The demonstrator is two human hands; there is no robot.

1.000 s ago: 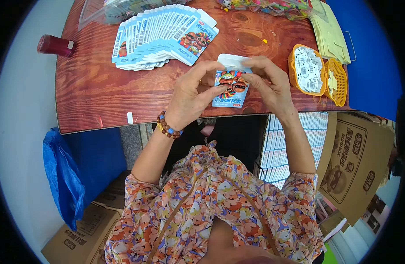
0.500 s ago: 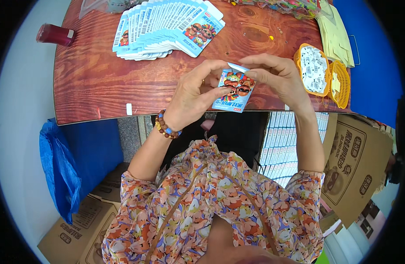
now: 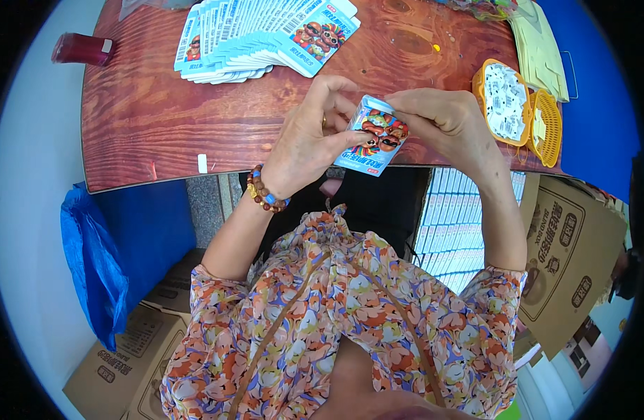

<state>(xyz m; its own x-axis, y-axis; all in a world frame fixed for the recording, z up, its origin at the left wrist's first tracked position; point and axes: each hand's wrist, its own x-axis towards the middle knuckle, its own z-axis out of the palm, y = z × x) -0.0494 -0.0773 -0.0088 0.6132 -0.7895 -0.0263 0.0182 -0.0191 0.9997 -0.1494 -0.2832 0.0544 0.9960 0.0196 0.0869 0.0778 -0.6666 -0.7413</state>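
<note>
A small light-blue carton (image 3: 372, 159) with cartoon figures on its front is held tilted above the table's near edge. My left hand (image 3: 304, 140) grips its left side, thumb across the front and the other fingers behind. At the carton's top right corner, the fingers of my right hand (image 3: 444, 122) are pinched together on the edge; their tips are partly hidden. The carton's top looks folded over. Beyond my hands lies a fanned stack of flat, unfolded cartons (image 3: 311, 38) in the same blue.
To the right stands a yellow basket (image 3: 480, 94) of small white packets, its lid (image 3: 550, 148) open beside it. Yellowish sheets (image 3: 539, 52) lie behind. A dark red jar (image 3: 80, 49) sits far left. Below right is a box (image 3: 451, 217) packed with cartons, beside a cardboard box (image 3: 574, 259).
The carton's raised top flap has gone down. My right hand's fingers have closed at the top right corner, while my left index finger has lifted off the top edge.
</note>
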